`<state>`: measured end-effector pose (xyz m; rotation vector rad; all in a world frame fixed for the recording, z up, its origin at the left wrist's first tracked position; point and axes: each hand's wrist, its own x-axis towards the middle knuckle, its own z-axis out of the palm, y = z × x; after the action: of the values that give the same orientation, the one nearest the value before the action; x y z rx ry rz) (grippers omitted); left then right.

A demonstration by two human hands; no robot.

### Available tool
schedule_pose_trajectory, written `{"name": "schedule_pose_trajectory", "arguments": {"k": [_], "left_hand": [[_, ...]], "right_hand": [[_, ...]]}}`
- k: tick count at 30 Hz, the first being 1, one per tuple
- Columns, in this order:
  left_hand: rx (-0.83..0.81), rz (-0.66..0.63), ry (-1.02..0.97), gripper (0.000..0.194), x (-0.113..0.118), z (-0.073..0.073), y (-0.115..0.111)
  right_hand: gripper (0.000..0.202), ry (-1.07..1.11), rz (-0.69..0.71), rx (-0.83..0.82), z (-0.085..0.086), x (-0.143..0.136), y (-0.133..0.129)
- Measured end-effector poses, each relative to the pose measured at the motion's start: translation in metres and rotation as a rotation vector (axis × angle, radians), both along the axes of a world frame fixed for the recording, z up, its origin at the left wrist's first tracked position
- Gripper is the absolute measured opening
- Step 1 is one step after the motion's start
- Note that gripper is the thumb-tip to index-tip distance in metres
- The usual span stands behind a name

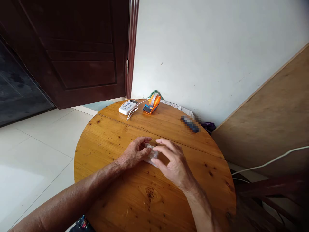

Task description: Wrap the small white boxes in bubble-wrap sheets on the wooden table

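Observation:
A small, clear plastic packet (152, 154) lies on the round wooden table in front of me; what is inside it cannot be made out. My left hand (135, 150) grips its left side, thumb on top and fingers curled around the far edge. On the other side, my right hand (174, 161) hovers with its fingers curved and spread apart. Its thumb tip is close to the packet's near right corner; whether it touches is hard to tell.
Toward the back of the wooden table (116, 180) sit a white box-like device (127, 107) with a white cable and an orange tape dispenser (152, 104). A dark, blurred-out object (190, 124) lies at the back right. Beyond are a white wall and a dark red door (84, 48).

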<state>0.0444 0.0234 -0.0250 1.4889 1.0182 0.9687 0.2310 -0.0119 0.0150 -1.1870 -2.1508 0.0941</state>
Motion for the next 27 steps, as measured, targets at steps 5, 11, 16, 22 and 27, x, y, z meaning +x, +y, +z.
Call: {"name": "schedule_pose_trajectory", "arguments": {"k": [5,11,16,22,27], "left_hand": [[0.029,0.043,0.012,0.044,0.004,-0.003,0.002],[0.119,0.076,0.085,0.035,0.008,-0.006,0.002],[0.111,0.102,0.079,0.035,0.009,-0.006,0.002],[-0.186,0.145,-0.23,0.041,-0.005,0.005,0.012],[-0.223,0.27,-0.326,0.029,-0.016,0.013,0.022]], "right_hand": [[0.034,0.057,-0.003,-0.066,0.0,0.01,0.002],[0.019,-0.114,-0.01,-0.013,-0.004,-0.004,0.0],[0.015,0.02,0.04,-0.055,-0.003,-0.001,0.001],[0.009,0.366,-0.073,-0.1,-0.002,0.019,0.011],[0.01,0.356,-0.062,-0.142,-0.006,0.02,0.014]]}}
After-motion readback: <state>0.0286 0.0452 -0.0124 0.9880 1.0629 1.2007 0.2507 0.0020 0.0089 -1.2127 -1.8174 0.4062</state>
